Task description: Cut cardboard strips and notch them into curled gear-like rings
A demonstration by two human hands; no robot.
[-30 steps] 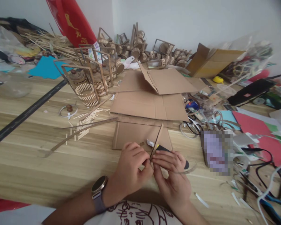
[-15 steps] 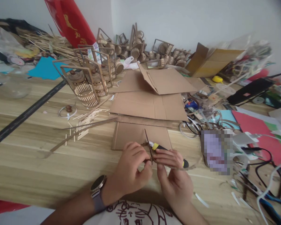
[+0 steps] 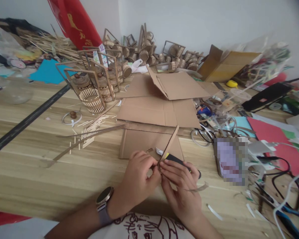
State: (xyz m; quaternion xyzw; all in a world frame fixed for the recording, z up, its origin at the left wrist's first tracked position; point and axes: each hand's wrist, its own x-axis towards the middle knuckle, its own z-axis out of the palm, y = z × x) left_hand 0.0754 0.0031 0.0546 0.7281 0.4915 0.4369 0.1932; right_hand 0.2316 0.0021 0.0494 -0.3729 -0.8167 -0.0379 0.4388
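Note:
A thin brown cardboard strip (image 3: pixel 169 142) sticks up and to the right from between my fingertips. My left hand (image 3: pixel 141 176), with a watch on its wrist, pinches the strip's lower end between thumb and fingers. From the other side my right hand (image 3: pixel 181 186) grips it too, fingers laid together over the thumb. A thin brown strip end (image 3: pixel 201 188) pokes out to the right of that hand; whether it is the same piece is hidden. Just behind my fingers a black and yellow utility knife (image 3: pixel 175 160) lies partly covered on a cardboard sheet (image 3: pixel 133 144).
Small slatted baskets with tall handles (image 3: pixel 92 99) stand at the left, near scattered pale sticks (image 3: pixel 91 134) and long brown strips (image 3: pixel 64 151). Folded cardboard (image 3: pixel 154 111) lies ahead. A phone (image 3: pixel 229 161), cables and blue-handled pliers (image 3: pixel 289 220) crowd the right side.
The cardboard strip has swung from leaning left to leaning right, showing its broad side. My right hand has shifted left, closer to my left fingertips, covering the knife differently.

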